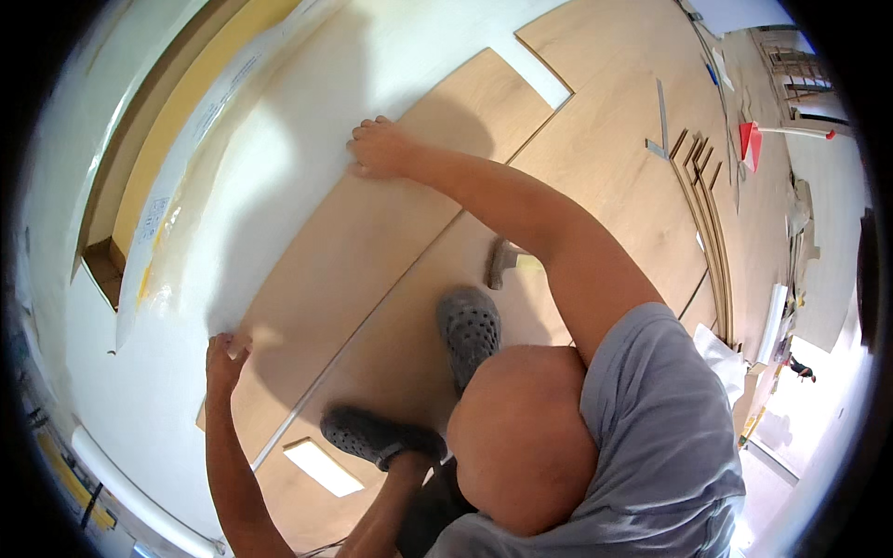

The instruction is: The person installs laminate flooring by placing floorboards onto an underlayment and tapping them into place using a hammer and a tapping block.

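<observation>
Plank (363, 232), a long wood-look floorboard, is held at both ends over white underlay (270, 139). The right hand (379, 149) is laid on the plank's far end, fingers curled over its edge and thumb on top; the grip is partly closed on the board. The left hand (225, 358) is set at the near end, fingers bent around the outer edge, so that end is pinched. The plank lies alongside the laid floor (605, 149), its long inner edge right against the neighbouring row. Two grey clogs (470, 325) are planted on the laid floor just beside the plank. A hammer (502, 260) lies on the floor near the right forearm. Narrow offcuts (707, 214) are stacked well apart, to the right, with a red object (750, 144) beyond them.
</observation>
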`<action>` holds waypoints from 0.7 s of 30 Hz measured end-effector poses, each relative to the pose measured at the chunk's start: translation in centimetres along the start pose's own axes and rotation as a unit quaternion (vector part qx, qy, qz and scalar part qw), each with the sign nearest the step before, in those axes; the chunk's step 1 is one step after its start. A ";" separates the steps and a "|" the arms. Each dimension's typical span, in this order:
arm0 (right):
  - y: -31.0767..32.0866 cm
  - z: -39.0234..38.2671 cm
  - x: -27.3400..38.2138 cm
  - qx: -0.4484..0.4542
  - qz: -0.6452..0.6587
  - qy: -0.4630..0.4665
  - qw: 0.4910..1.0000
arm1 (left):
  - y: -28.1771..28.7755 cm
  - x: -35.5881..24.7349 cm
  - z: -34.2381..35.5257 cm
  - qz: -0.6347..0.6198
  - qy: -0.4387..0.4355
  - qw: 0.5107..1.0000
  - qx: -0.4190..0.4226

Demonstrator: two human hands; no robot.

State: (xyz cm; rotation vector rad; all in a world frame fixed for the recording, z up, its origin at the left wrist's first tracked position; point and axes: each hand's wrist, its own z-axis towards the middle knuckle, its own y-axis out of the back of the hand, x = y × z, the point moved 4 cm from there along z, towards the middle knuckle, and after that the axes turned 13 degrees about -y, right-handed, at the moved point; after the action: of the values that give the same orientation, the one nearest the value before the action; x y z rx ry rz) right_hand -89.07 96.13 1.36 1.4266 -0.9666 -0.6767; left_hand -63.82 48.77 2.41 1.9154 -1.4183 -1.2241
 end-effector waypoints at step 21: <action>3.2 -13.1 -16.2 -0.220 0.206 -0.431 0.851 | 1.4 6.3 -0.2 -0.339 0.043 0.934 -0.102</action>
State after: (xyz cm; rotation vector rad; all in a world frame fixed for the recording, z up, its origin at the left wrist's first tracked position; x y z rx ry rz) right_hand -86.11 116.90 3.55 0.4290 -1.6158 -1.1519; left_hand -63.91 42.43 1.17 2.3493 -0.5429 -1.4761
